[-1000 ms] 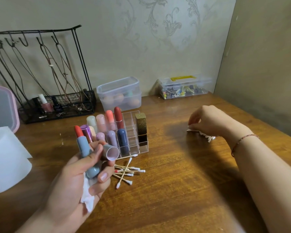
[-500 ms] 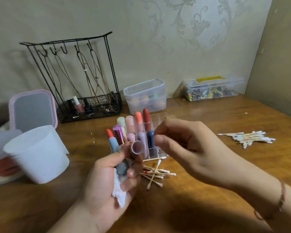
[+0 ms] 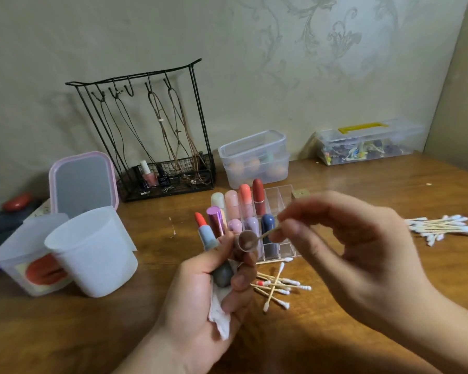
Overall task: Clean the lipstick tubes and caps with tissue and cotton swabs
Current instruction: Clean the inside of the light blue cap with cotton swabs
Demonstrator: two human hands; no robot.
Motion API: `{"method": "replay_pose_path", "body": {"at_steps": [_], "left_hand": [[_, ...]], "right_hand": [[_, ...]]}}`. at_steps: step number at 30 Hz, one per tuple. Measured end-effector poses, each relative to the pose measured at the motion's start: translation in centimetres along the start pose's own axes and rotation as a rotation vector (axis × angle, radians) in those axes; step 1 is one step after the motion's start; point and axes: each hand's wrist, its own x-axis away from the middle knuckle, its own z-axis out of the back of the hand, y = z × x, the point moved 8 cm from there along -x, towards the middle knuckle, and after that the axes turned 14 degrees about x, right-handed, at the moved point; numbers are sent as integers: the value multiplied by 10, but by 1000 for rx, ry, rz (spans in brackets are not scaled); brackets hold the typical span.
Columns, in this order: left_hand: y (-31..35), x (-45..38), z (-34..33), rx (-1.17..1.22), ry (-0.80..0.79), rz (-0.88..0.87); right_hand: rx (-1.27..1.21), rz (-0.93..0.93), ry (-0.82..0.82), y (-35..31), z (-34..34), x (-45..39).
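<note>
Centre frame, the left hand (image 3: 200,298) gripped an uncapped blue-grey lipstick tube (image 3: 209,238), its long axis near upright with the red tip up-left, plus its cap (image 3: 246,241), mouth facing right, and a crumpled tissue (image 3: 219,314). The right hand (image 3: 343,252) pinched a cotton swab (image 3: 268,234), angled down-left, tip inside the cap.

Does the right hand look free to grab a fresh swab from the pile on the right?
Probably not yet: the right hand pinches a cotton swab at the cap; the path to the pile looks clear.
</note>
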Motion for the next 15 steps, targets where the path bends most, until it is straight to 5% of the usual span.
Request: {"method": "replay_pose_path", "body": {"at_steps": [6,15], "left_hand": [[4,-1,0,-19,10,-51],[7,-1,0,-112,34,-129]], "right_hand": [[336,291,-38,-17,-10,4],[537,365,-47,-12,-13,8]]}}
